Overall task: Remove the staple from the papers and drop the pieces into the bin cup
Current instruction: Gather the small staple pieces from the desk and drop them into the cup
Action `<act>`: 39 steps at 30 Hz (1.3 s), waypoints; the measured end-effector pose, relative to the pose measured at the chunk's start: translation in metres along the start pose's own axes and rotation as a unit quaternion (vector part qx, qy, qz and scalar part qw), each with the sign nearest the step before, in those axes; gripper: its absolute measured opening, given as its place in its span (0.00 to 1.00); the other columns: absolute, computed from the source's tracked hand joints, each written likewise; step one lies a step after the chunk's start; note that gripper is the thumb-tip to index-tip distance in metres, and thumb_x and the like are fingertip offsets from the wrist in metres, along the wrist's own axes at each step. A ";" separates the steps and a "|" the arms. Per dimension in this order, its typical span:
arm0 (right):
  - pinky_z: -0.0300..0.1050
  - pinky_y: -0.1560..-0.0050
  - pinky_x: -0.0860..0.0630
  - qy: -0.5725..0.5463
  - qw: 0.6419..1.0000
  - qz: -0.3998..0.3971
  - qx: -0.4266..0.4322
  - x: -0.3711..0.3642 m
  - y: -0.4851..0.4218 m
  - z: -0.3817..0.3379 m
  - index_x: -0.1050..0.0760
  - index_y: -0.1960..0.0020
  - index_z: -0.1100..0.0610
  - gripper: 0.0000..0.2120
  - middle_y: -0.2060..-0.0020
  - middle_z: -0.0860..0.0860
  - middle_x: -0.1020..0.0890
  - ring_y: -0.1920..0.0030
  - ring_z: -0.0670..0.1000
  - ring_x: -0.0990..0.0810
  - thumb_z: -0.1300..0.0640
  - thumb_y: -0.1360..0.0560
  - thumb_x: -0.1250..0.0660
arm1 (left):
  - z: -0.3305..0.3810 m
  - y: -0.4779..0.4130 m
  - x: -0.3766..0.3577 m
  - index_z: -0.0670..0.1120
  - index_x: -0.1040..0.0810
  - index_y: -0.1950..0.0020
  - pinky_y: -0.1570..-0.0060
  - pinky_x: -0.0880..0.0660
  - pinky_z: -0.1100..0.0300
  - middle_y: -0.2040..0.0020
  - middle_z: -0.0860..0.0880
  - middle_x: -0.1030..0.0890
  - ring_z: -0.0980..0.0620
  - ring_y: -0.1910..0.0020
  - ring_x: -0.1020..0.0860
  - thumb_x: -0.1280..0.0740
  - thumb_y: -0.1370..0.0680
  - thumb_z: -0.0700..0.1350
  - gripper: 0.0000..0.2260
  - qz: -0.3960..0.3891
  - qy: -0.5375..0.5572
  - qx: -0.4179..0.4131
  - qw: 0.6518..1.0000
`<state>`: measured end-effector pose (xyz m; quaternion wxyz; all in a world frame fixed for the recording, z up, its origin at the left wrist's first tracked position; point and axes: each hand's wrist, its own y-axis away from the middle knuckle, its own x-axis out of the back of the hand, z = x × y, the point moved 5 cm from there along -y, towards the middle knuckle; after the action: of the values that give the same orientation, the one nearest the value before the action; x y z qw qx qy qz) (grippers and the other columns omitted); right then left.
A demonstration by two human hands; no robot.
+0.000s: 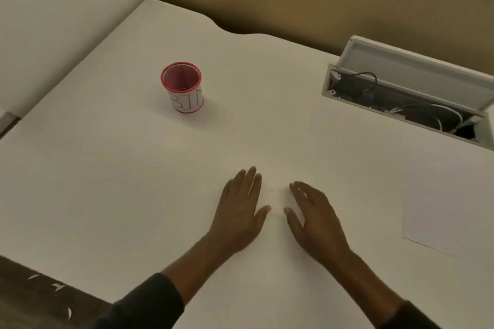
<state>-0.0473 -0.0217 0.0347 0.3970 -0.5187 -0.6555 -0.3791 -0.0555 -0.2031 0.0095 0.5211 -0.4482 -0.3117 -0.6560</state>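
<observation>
While nothing is gripped yet, the fingers point(252, 177) of the left hand point(238, 214) are laid straight and close together on the white surface point(107, 168). Those of the right hand point(314, 222) are spread flat just beside them, thumbs nearly meeting. Between the two hands a faint reddish fleck point(272, 191) is seen, which may be the staple; the papers under it cannot be told from the white surface, so their edges are left unsaid. Further out, the bin cup point(184, 93), red-rimmed and upright, is found well apart to the upper left, and a loose sheet point(443, 195) is laid out to the right, below an open cable tray point(401, 104). Trouble is to be expected from bare nails: the staple could be bent rather than lifted, the corner torn, or a small leg flicked away and lost against the white before the cup is reached.
</observation>
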 end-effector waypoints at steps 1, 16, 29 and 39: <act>0.50 0.25 0.38 0.040 0.999 -0.015 -0.008 -0.011 0.010 0.003 0.39 0.22 0.57 0.32 0.23 0.55 0.36 0.23 0.56 0.37 0.40 0.20 0.49 | -0.001 0.005 -0.008 0.41 0.43 0.19 0.22 0.45 0.45 0.18 0.42 0.47 0.41 0.19 0.48 0.47 0.18 0.59 0.32 -0.020 -0.017 0.007 1.000; 0.56 0.22 0.46 0.069 0.997 0.022 -0.028 -0.032 0.004 -0.007 0.45 0.20 0.56 0.30 0.20 0.55 0.46 0.20 0.57 0.47 0.46 0.19 0.50 | 0.006 -0.007 -0.015 0.51 0.40 0.20 0.22 0.45 0.44 0.18 0.46 0.44 0.44 0.19 0.46 0.48 0.18 0.56 0.26 -0.031 0.002 -0.005 0.999; 0.43 0.43 0.31 -0.032 0.992 0.117 -0.015 -0.014 -0.016 0.000 0.20 0.38 0.56 0.14 0.45 0.50 0.20 0.44 0.52 0.23 0.55 0.23 0.32 | 0.016 -0.036 -0.006 0.46 0.16 0.52 0.53 0.29 0.52 0.53 0.48 0.22 0.46 0.52 0.25 0.29 0.25 0.39 0.05 0.082 0.090 0.003 0.993; 0.46 0.61 0.32 -0.031 0.998 0.051 -0.005 -0.005 -0.031 -0.020 0.23 0.54 0.56 0.08 0.59 0.47 0.29 0.57 0.50 0.32 0.61 0.21 0.40 | 0.030 -0.047 -0.009 0.43 0.27 0.60 0.65 0.31 0.52 0.63 0.47 0.29 0.47 0.65 0.32 0.34 0.32 0.29 0.10 0.025 0.014 -0.074 0.997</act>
<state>-0.0743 -0.0470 0.0353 0.3929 -0.5650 -0.6380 -0.3454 -0.0921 -0.1610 0.0157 0.5074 -0.4838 -0.2439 -0.6701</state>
